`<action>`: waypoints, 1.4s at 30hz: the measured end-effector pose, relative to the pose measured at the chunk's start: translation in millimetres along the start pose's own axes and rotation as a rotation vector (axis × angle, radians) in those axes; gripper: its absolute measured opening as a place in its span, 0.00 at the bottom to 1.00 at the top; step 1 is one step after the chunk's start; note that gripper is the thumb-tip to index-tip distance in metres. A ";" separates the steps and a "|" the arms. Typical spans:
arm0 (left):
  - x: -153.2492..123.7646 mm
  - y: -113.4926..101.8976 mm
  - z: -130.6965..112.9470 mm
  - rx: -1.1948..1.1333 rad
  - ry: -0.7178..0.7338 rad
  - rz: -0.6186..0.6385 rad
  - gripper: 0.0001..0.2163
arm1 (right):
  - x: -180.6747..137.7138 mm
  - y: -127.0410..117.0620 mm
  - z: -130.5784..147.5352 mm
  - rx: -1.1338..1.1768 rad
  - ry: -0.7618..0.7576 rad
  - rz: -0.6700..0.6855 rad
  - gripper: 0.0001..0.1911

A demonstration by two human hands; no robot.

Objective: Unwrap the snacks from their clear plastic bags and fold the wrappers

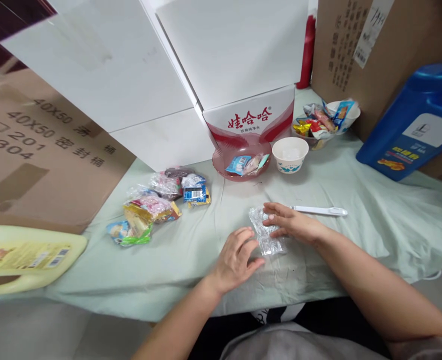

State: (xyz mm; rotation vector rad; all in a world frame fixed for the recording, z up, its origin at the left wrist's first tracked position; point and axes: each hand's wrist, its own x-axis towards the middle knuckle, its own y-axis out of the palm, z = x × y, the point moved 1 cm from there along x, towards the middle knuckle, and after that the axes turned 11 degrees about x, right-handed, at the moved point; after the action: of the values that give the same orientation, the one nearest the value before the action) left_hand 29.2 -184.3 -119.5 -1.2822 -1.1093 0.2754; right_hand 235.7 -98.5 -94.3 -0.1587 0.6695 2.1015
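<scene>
A clear, crinkled plastic wrapper [269, 245] lies on the green cloth between my two hands. My left hand [238, 255] is at its left side, fingers curved and apart, with nothing seen in them. Over the wrapper's upper right part, my right hand [294, 222] spreads its fingers and hides some of the plastic; whether it touches the plastic I cannot tell. Just beyond the right hand lies a white, slim-handled tool [320, 210], its left end hidden behind the fingers. It looks like a knife or sealer, but its kind is unclear.
Wrapped snacks [151, 207] are heaped at the left. Behind stand a pink glass bowl [221, 167] with packets, a white paper bowl [290, 156] and a snack-filled bowl [316, 142]. A blue jug [412, 130], a yellow jug [29, 255] and cartons [254, 117] surround the table.
</scene>
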 end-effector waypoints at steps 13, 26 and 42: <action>29.2 -4.9 5.0 -0.287 -0.265 0.152 0.08 | -5.3 -6.9 12.9 -0.082 -0.028 -0.111 0.21; 66.1 30.0 24.8 0.012 -0.578 0.188 0.05 | -7.0 -1.8 6.8 -0.907 -0.729 -0.239 0.14; 46.0 19.9 19.0 0.138 0.015 0.082 0.10 | -5.2 6.4 -7.3 -1.412 -0.540 0.129 0.16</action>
State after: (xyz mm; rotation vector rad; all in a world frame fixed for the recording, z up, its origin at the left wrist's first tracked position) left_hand 44.9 -133.2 -115.7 -1.2060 -1.0087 0.3964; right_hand 232.7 -108.9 -96.0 -0.2921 -1.2031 2.2065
